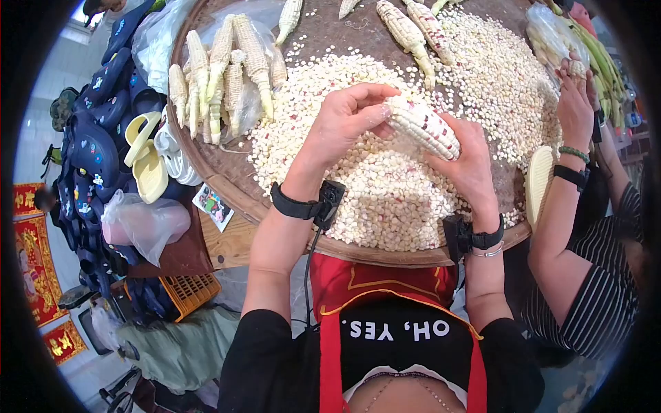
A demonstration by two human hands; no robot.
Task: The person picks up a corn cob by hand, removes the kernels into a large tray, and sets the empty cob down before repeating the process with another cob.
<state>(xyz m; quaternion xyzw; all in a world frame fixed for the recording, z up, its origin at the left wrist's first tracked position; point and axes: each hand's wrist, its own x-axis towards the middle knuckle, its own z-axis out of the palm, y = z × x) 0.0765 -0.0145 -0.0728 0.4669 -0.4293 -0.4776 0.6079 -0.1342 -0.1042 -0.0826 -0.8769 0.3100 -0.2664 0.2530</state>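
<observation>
Both hands are holding one cob (421, 126) over the kernels (385, 199) in the tray (227, 182). Its long axis is running upper-left to lower-right. Right hand (468, 162) is clamped underneath; left hand (348, 117) is pinching the upper-left end, thumb on the rows.

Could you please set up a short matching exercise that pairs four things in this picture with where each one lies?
Things:
1. white corn cob with reddish kernels
2. heap of loose white kernels
3. pile of bare pale stripped cobs
4. pale yellow rubber clog

Places:
A. left part of the round woven tray
B. off the tray, to its left
C. between the left hand and right hand
D. middle of the tray, under the hands

Pairs: 1-C, 2-D, 3-A, 4-B
</observation>
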